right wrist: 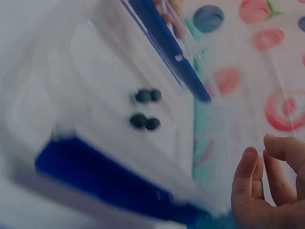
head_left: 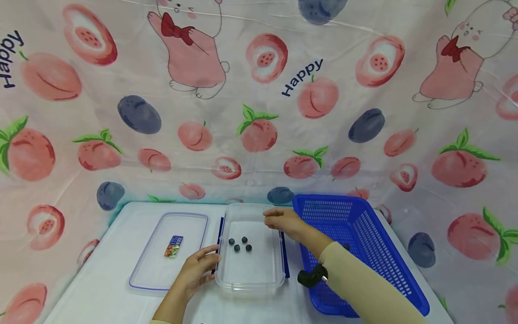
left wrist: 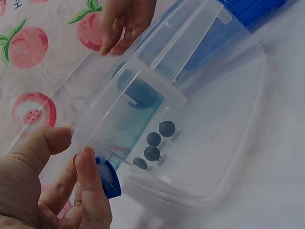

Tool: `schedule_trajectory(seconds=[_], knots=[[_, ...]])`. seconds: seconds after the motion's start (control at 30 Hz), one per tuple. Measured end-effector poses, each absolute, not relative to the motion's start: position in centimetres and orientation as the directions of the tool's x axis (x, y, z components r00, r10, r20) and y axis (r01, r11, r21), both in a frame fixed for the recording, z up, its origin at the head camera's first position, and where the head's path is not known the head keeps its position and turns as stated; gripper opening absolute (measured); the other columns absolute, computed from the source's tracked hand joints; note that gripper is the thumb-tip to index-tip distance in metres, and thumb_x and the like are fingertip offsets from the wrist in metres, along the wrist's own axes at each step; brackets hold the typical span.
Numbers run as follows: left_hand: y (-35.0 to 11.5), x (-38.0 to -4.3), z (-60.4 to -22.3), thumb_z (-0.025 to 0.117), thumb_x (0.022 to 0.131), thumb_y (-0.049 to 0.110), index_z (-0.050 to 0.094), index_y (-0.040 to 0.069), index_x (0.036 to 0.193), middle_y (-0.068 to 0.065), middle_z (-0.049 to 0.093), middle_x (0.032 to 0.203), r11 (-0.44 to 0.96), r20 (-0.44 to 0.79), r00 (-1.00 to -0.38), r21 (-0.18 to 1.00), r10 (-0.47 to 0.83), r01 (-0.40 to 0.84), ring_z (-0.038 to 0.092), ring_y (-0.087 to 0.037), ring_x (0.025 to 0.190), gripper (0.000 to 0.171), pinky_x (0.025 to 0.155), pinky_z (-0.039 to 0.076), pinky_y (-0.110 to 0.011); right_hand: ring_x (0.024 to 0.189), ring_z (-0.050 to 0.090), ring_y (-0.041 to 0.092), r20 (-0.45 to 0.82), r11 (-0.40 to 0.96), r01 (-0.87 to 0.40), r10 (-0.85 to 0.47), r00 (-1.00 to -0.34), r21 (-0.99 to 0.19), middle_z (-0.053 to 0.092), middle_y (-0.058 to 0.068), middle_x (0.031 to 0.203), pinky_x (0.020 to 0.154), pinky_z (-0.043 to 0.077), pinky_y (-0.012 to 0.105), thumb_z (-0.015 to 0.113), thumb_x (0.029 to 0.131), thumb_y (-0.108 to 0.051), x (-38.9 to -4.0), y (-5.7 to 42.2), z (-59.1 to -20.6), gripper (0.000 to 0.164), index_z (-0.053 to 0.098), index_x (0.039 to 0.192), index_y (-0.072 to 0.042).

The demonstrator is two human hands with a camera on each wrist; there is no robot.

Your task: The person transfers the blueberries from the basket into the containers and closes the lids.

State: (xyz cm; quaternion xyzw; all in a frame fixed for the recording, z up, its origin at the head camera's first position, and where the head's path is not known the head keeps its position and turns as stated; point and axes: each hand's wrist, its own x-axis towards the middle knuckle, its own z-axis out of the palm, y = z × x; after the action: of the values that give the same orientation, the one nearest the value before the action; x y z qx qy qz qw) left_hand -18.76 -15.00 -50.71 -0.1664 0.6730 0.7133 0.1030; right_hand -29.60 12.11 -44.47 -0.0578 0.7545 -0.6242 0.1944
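Left hand: the left hand (head_left: 199, 267) rests against the near-left side of the clear box (head_left: 250, 286), fingers relaxed beside a blue latch (left wrist: 109, 179), probably to steady it.
Right hand: the right hand (head_left: 285, 220) is well apart from the left, over the box's far right corner, thumb and fingers slightly parted with nothing visible between them.
Berries: four dark berries (head_left: 244, 240) lie loosely grouped on the box floor, contained by its walls.
Basket: the blue basket (head_left: 380, 243) stands right of the box, seemingly for easy reach; one dark berry shows beyond the sleeve.
Lid: a labelled clear lid (head_left: 162, 274) lies flat on the left, leaving the box top uncovered.
Bench: the white bench (head_left: 105, 270) carries everything.
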Motion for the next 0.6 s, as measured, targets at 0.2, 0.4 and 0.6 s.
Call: schedule_trajectory(seconds=[0.2, 0.4, 0.6], knots=[[-15.0, -18.8, -50.7, 0.069, 0.089, 0.016, 0.059, 0.004, 0.133, -0.004, 0.064, 0.096, -0.079, -0.371, -0.926, 0.927, -0.074, -0.365, 0.054, -0.018, 0.085, 0.046, 0.067, 0.056, -0.029, 0.12, 0.057, 0.028, -0.198, 0.225, 0.138, -0.269, -0.942, -0.964, 0.048, 0.028, 0.139, 0.109, 0.042, 0.046, 0.057, 0.099, -0.01, -30.0, 19.2, -42.7, 0.045, 0.047, 0.137, 0.011], [-15.0, -19.0, -50.8, 0.069, 0.089, 0.015, 0.06, 0.004, 0.133, -0.003, 0.064, 0.094, -0.085, -0.374, -0.924, 0.926, -0.076, -0.368, 0.054, -0.017, 0.082, 0.046, 0.065, 0.055, -0.027, 0.119, 0.057, 0.019, -0.223, 0.284, 0.179, -0.13, -0.966, -0.942, 0.04, 0.029, 0.147, 0.109, 0.042, 0.041, 0.053, 0.102, -0.016, -29.7, 26.4, -43.1, 0.051, 0.039, 0.144, 0.01], [-14.8, -19.0, -50.8, 0.07, 0.088, 0.016, 0.06, 0.004, 0.132, -0.002, 0.064, 0.093, -0.084, -0.377, -0.922, 0.925, -0.082, -0.371, 0.054, -0.016, 0.081, 0.047, 0.064, 0.055, -0.026, 0.101, 0.059, 0.001, -0.301, 0.293, 0.29, 0.009, -0.954, -0.911, 0.038, 0.028, 0.15, 0.098, 0.051, 0.027, 0.053, 0.101, -0.015, -28.6, 30.4, -44.6, 0.053, 0.037, 0.143, 0.014]])
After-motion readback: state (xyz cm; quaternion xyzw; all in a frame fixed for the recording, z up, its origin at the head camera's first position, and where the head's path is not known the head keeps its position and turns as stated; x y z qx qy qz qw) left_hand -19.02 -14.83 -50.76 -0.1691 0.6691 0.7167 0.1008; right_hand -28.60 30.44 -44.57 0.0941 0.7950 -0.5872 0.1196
